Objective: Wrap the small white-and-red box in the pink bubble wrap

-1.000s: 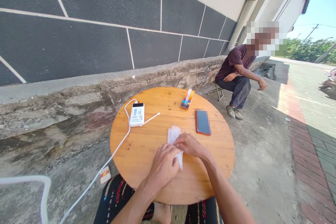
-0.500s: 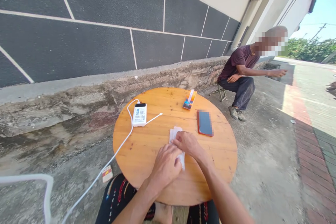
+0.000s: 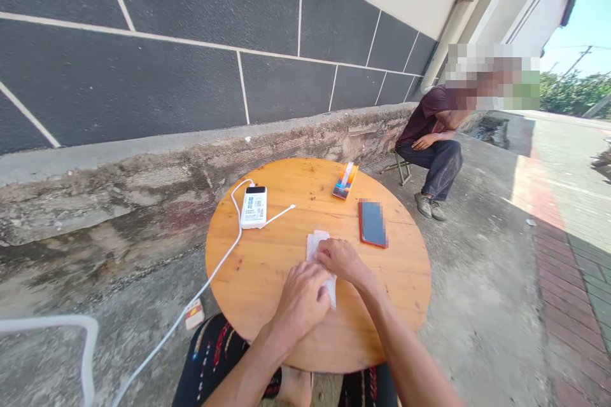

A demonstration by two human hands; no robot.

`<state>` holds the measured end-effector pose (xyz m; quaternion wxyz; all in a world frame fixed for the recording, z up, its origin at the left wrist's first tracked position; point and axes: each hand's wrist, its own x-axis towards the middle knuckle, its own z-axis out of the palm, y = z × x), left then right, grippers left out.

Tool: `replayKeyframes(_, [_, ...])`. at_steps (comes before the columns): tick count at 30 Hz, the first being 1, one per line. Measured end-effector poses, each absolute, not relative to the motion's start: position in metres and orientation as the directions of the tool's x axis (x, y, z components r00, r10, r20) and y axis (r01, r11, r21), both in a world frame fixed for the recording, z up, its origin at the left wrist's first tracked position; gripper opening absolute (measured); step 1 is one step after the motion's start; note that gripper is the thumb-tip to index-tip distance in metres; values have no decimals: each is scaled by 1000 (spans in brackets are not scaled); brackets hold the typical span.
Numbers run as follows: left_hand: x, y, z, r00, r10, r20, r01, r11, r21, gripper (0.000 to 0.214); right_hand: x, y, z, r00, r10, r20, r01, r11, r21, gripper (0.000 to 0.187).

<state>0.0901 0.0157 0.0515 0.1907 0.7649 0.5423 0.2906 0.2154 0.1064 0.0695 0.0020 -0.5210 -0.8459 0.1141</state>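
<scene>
A: Start at the left edge. What lies there?

B: A thick white cable (image 3: 210, 280) runs up from the lower left, over the rim of the round orange-brown wooden table (image 3: 267, 261), and plugs into a white rectangular power bank with a black end and printed label (image 3: 253, 207). A thinner white lead leaves the power bank and ends loose on the wood to its right. Below the table's left rim, a small red and white packet (image 3: 193, 313) lies on the concrete ground.

A: And the hands?

B: The left hand (image 3: 300, 300) rests near the table's middle, fingers curled down onto the near end of a thin white folded sheet of paper (image 3: 316, 243). Whether it pinches the sheet or only presses it, I cannot tell. Just right of it, touching, the right hand (image 3: 340, 259) lies on the same sheet, its fingertips bent down and pressing the paper flat against the wood. Only the far corner of the sheet and a strip between the hands show.

A: Further right?

B: A flat dark phone in a red case (image 3: 373, 223) lies near the right hand, apart from it. Beyond it, toward the far rim, sits a small orange and blue rectangular pack (image 3: 344, 181). Well behind the table, a person in a maroon shirt and dark trousers (image 3: 432, 140) sits on a low stool by the wall.
</scene>
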Motion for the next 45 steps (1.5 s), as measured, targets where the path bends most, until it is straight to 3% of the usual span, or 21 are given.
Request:
replayKeyframes(20, [91, 15, 52, 245, 941, 232, 716, -337, 611, 31, 215, 117, 54, -462, 878, -124, 885, 447, -130, 52])
replayKeyframes(24, [90, 15, 51, 248, 939, 239, 711, -344, 613, 31, 214, 119, 55, -469, 876, -118, 880, 451, -146, 48])
replayKeyframes(31, [90, 16, 49, 254, 936, 242, 702, -351, 620, 32, 234, 99, 63, -467, 884, -4, 846, 445, -292, 38])
replayKeyframes(37, [89, 17, 47, 272, 928, 256, 688, -373, 623, 32, 273, 51, 55, -445, 866, 230, 620, 483, -618, 22])
replayKeyframes(45, [85, 17, 42, 268, 928, 258, 683, -372, 628, 33, 275, 22, 41, -485, 805, 343, 518, 580, -628, 34])
